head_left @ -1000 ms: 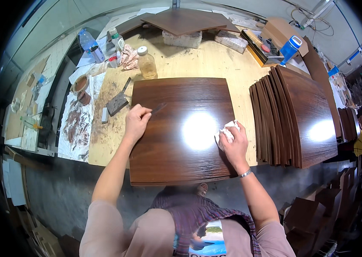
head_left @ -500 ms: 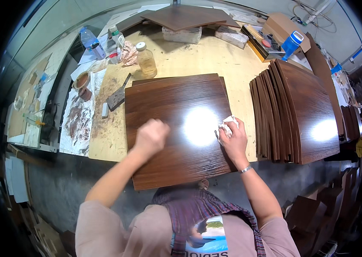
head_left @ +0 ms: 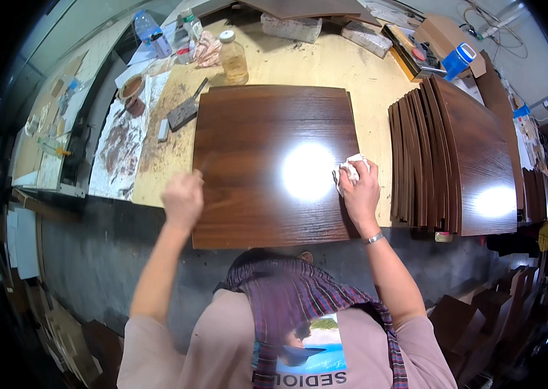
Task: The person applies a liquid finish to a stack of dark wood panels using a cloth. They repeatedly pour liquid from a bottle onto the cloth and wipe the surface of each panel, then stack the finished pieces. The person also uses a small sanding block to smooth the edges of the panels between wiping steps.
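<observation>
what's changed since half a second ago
The top dark brown panel, skewed before, has turned clockwise and now sits straighter. The left hand has moved leftward from over its face to its left edge. The right hand still holds the crumpled white cloth at the right edge; the standing panel stack stayed put.

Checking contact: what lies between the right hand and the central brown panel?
Head view: a crumpled white wad, gripped in the right hand at the right edge of the central brown panel.
</observation>
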The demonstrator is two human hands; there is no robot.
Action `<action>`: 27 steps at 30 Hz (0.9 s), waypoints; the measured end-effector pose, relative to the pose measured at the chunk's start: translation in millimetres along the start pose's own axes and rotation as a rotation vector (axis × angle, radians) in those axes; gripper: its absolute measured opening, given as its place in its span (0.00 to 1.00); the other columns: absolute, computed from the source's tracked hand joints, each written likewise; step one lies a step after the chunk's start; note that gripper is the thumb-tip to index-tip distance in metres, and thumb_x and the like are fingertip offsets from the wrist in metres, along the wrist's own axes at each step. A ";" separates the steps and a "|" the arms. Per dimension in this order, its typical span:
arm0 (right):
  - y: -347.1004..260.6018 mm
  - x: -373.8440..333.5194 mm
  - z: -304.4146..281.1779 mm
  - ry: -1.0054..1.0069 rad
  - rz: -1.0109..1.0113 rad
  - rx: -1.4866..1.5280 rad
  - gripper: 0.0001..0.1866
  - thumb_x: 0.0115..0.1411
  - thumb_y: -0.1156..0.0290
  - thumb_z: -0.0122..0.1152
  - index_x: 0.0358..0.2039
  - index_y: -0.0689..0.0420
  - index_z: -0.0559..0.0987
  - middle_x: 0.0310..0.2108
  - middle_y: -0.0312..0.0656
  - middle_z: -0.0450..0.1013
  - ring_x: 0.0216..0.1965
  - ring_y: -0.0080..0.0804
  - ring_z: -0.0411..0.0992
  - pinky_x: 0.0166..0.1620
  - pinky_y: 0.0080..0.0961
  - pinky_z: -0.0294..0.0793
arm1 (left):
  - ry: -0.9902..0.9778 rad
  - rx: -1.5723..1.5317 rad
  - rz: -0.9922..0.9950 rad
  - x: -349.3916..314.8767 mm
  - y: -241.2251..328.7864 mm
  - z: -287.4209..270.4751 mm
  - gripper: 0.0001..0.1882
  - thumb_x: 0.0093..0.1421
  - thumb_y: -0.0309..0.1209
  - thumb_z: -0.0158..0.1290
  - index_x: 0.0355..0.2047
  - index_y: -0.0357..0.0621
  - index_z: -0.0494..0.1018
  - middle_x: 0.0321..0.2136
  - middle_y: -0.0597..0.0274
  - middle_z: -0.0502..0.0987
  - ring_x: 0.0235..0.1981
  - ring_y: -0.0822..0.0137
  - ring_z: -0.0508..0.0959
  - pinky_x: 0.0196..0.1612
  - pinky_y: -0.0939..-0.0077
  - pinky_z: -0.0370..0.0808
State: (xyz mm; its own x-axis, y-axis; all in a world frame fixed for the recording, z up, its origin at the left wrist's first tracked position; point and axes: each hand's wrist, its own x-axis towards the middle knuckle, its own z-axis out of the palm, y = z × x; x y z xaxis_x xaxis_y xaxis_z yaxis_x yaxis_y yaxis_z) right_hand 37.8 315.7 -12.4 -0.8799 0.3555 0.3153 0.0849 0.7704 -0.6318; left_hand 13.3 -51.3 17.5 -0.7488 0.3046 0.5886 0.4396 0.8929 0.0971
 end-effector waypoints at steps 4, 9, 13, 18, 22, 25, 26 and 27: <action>1.1 -4.1 0.8 0.006 0.027 -0.015 0.13 0.58 0.62 0.66 0.41 0.52 0.80 0.51 0.49 0.70 0.40 0.51 0.77 0.41 0.40 0.78 | -0.063 -0.157 0.246 -29.7 63.5 -18.3 0.01 0.52 0.26 0.54 0.26 0.47 0.75 0.19 0.60 0.68 0.22 0.59 0.72 0.24 0.64 0.70; -8.5 -9.2 -4.0 -0.014 0.059 0.025 0.13 0.58 0.62 0.66 0.42 0.52 0.80 0.50 0.49 0.70 0.40 0.51 0.77 0.42 0.41 0.77 | -0.076 0.033 -0.121 -37.5 13.4 -20.7 0.04 0.58 0.26 0.53 0.28 0.45 0.78 0.20 0.56 0.70 0.21 0.55 0.73 0.23 0.60 0.70; 0.5 -7.3 -1.5 0.013 0.062 0.003 0.13 0.58 0.62 0.65 0.42 0.52 0.80 0.50 0.49 0.70 0.41 0.50 0.77 0.44 0.41 0.77 | -0.113 -0.144 0.182 -44.0 71.3 -18.8 0.03 0.57 0.26 0.55 0.28 0.45 0.79 0.21 0.56 0.71 0.23 0.54 0.75 0.24 0.60 0.70; -9.0 -9.8 -6.6 -0.047 0.084 0.027 0.13 0.59 0.62 0.65 0.42 0.53 0.80 0.51 0.50 0.70 0.44 0.51 0.76 0.45 0.41 0.76 | -0.071 0.107 -0.143 -36.6 -19.1 -12.6 0.05 0.56 0.28 0.54 0.28 0.42 0.79 0.24 0.55 0.73 0.28 0.54 0.76 0.29 0.60 0.72; -3.5 -8.9 -2.0 -0.008 0.083 -0.020 0.14 0.58 0.61 0.65 0.43 0.52 0.80 0.51 0.50 0.70 0.44 0.52 0.76 0.45 0.41 0.76 | -0.041 -0.010 0.025 -30.3 16.5 -18.8 0.02 0.53 0.27 0.55 0.26 0.45 0.76 0.22 0.59 0.72 0.26 0.57 0.75 0.27 0.61 0.72; -1.9 -11.2 -1.8 0.014 0.057 -0.069 0.14 0.58 0.61 0.65 0.43 0.52 0.81 0.51 0.50 0.70 0.43 0.52 0.76 0.45 0.42 0.76 | -0.115 -0.059 0.247 -41.4 72.4 -19.9 0.02 0.50 0.28 0.56 0.26 0.48 0.76 0.21 0.61 0.71 0.24 0.60 0.73 0.26 0.64 0.72; -4.0 -8.9 -1.3 0.002 0.070 -0.044 0.13 0.58 0.61 0.65 0.42 0.52 0.81 0.51 0.49 0.70 0.43 0.51 0.76 0.44 0.42 0.77 | -0.081 -0.009 0.185 -31.5 55.8 -12.3 0.02 0.50 0.28 0.56 0.26 0.47 0.76 0.22 0.60 0.71 0.25 0.59 0.74 0.27 0.64 0.72; -4.6 -10.6 -0.4 -0.005 0.066 -0.032 0.13 0.58 0.61 0.65 0.42 0.52 0.81 0.51 0.49 0.70 0.43 0.51 0.76 0.44 0.42 0.77 | -0.050 0.034 0.118 -19.6 30.7 0.9 0.02 0.51 0.28 0.56 0.26 0.47 0.76 0.22 0.59 0.72 0.25 0.57 0.74 0.27 0.63 0.72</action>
State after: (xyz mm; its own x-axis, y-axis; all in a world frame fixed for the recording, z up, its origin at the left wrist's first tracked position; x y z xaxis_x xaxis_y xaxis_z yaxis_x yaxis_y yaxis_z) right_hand 46.9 308.6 -12.5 -0.8744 0.4035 0.2695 0.1578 0.7616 -0.6285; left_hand 41.0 -29.6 8.3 -0.7173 0.4232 0.5535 0.5093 0.8606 0.0020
